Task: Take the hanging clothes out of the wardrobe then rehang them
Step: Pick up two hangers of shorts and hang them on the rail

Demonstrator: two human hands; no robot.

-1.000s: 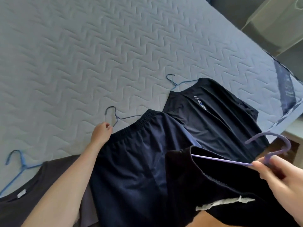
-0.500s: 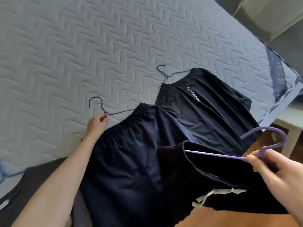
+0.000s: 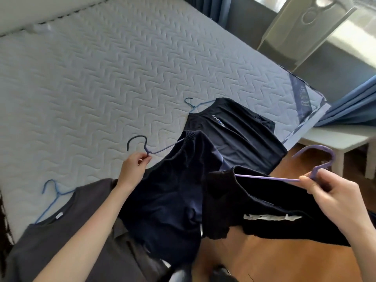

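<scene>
Mattress (image 3: 101, 78): quilted cloth, matt, wave-stitched. Far black shirt (image 3: 244, 143): smooth cloth, faint sheen. Navy shorts (image 3: 173, 200): smooth cloth, ribbed waistband. Near-right black garment (image 3: 254, 204): matt, fuzzy. Purple hanger (image 3: 319, 172): matt, plastic-looking. Floor (image 3: 284, 261): wood, glossy.

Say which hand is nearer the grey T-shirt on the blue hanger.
Left. The left hand, pinching the dark hanger, is at the far edge of the grey T-shirt; the right hand, gripping the purple hanger, is far to its right.

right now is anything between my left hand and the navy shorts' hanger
Nothing visible: the left hand pinches the dark hanger at its neck, with the navy shorts on it. The right hand holds the purple hanger.
</scene>
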